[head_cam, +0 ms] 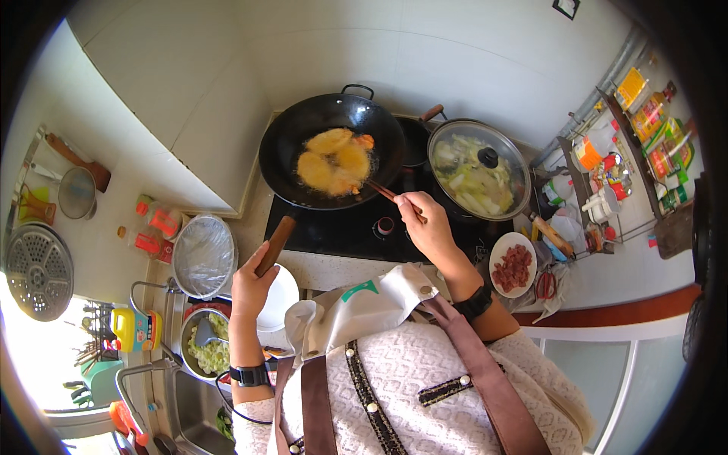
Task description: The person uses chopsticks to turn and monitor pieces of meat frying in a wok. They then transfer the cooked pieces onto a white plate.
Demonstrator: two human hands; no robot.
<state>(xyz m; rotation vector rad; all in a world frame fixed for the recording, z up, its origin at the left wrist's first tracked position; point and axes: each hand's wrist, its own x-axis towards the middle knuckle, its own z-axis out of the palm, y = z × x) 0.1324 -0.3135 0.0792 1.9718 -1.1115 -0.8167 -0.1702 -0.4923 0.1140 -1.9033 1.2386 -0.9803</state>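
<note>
My left hand (251, 284) grips the wooden handle (276, 244) of a large black wok (284, 153) on the stove. Several golden, battered pieces of food (335, 162) fry in bubbling oil at its bottom. In my right hand (424, 222) is a pair of wooden chopsticks (387, 191), its tips at the lower right edge of the frying food. Whether the tips pinch a piece cannot be told. To the right stands a pan under a glass lid (488, 157), with pale green cabbage-like vegetable pieces (463, 182) visible through it.
A plate of raw meat pieces (513, 270) stands right of the black cooktop (364, 227). At left are a film-covered bowl (205, 256), a white plate (278, 298), a pot of chopped vegetables (205, 341) and the sink (196, 404). Bottles fill the wall rack (623, 153) at right.
</note>
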